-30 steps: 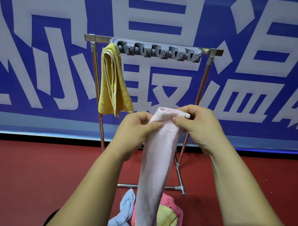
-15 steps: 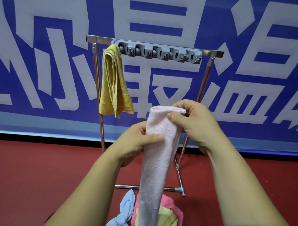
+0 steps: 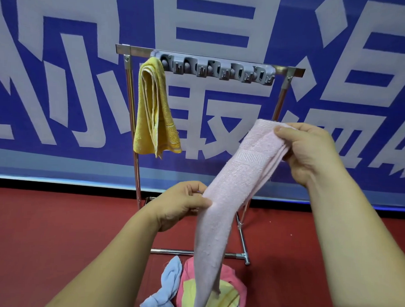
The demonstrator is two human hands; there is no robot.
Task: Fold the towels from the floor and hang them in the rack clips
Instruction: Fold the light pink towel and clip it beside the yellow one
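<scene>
The blue banner behind the rack carries large white Chinese characters, cut off by the frame edges. Your right hand grips the upper end of the pale pink towel, and your left hand pinches it at the middle. Its long axis runs from upper right down to lower left, then hangs straight to the pile of towels on the red floor. A yellow towel hangs from the leftmost clip; the grey clips to its right stand free.
</scene>
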